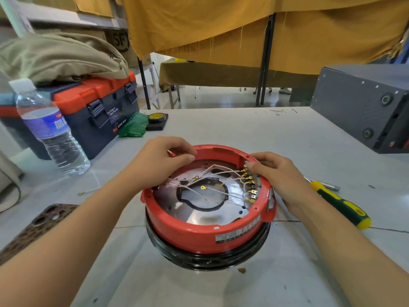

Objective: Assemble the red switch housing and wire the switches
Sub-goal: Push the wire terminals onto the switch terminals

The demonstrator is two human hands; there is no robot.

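The red switch housing (208,229) is set upside down on a black ring at the middle of the tabletop (243,134), its metal plate and white wires (221,171) exposed. At its left rim, a wire end appears to be pinched by the curled fingers of the left hand (161,160). At the right rim, the switch block with brass terminals (249,181) is gripped by the right hand (274,171). The loose ring lug (202,187) is best matched to a free terminal, the block being steadied meanwhile. A screwdriver (338,204) lies just right, to be taken for tightening.
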